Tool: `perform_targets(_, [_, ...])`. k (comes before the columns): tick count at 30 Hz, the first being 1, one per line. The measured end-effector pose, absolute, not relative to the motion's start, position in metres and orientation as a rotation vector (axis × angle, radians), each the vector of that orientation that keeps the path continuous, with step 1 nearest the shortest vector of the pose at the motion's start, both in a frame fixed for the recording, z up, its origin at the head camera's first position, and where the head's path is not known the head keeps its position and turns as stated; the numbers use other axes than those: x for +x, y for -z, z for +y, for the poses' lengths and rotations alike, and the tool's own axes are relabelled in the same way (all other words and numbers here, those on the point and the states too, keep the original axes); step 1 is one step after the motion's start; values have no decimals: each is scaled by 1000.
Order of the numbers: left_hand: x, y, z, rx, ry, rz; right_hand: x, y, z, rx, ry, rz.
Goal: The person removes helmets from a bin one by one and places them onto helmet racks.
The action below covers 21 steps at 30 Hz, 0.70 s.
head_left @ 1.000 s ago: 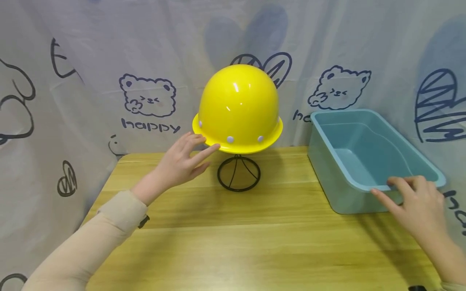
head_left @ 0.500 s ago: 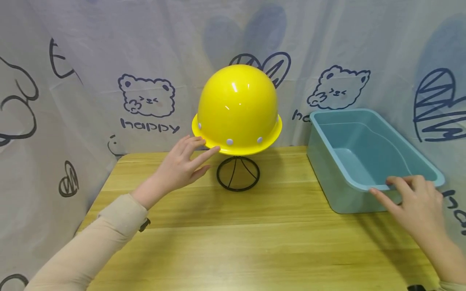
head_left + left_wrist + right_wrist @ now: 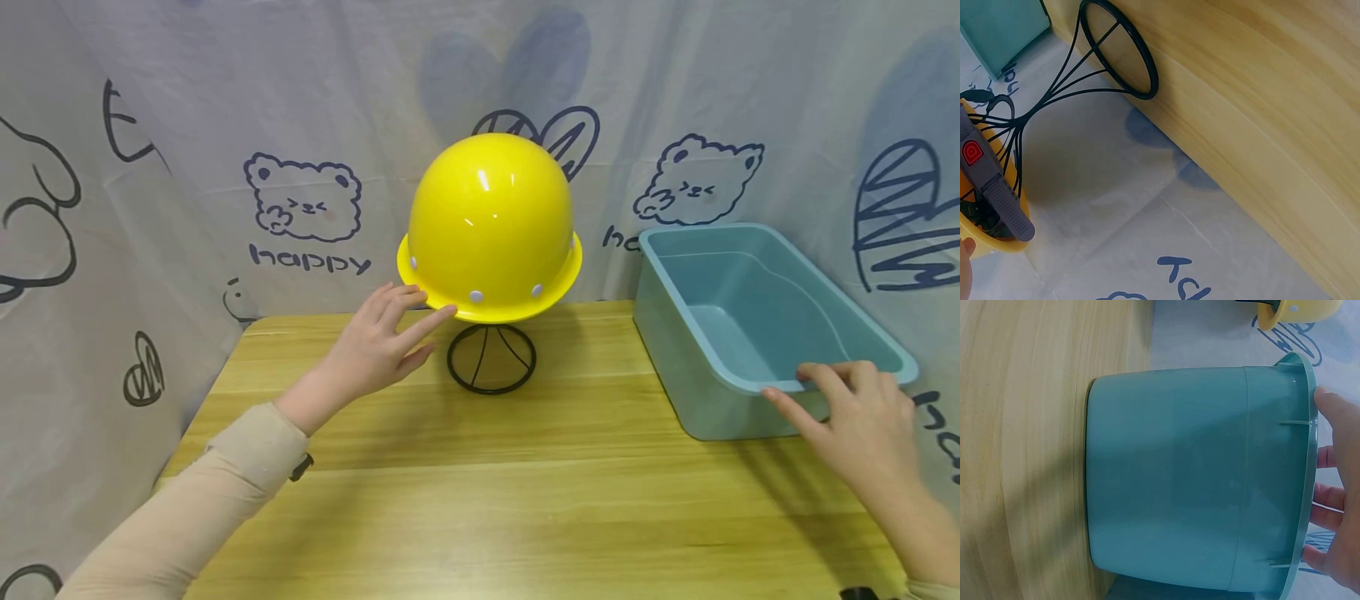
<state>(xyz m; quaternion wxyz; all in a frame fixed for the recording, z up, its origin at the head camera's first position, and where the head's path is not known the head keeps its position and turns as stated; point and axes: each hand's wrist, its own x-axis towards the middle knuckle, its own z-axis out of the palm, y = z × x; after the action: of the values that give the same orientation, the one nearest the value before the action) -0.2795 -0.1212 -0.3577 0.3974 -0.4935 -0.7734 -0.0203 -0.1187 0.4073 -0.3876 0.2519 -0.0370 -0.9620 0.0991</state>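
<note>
A yellow hard hat [image 3: 491, 217] sits on a black wire stand [image 3: 491, 392] toward the back of the table. My left hand [image 3: 378, 337] is at the left front of its brim, fingers fairly straight, fingertips right at the edge and thumb apart below. In the left wrist view, the hat's underside shows a grey adjuster strap [image 3: 997, 197] with a red emblem, and the stand's wires run up inside. My right hand [image 3: 862, 417] holds the near rim of a teal plastic bin [image 3: 697, 358], with bent fingers over the rim and the thumb at its outer edge.
The wooden table [image 3: 525, 508] carries the stand and the bin, which is at the right. A pale curtain [image 3: 187, 75] printed with bears and hearts hangs behind and along both sides. No contents show inside the bin.
The hard hat has tipped slightly forward, its front brim coming lower. My left fingers have moved down a little with it. The right hand and bin have stayed put.
</note>
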Motion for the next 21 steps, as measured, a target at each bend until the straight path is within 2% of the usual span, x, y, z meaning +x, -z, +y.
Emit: perform_targets(21, [-274, 343, -132, -1219, 36, -1930, -119, 379, 407, -82, -143, -2679])
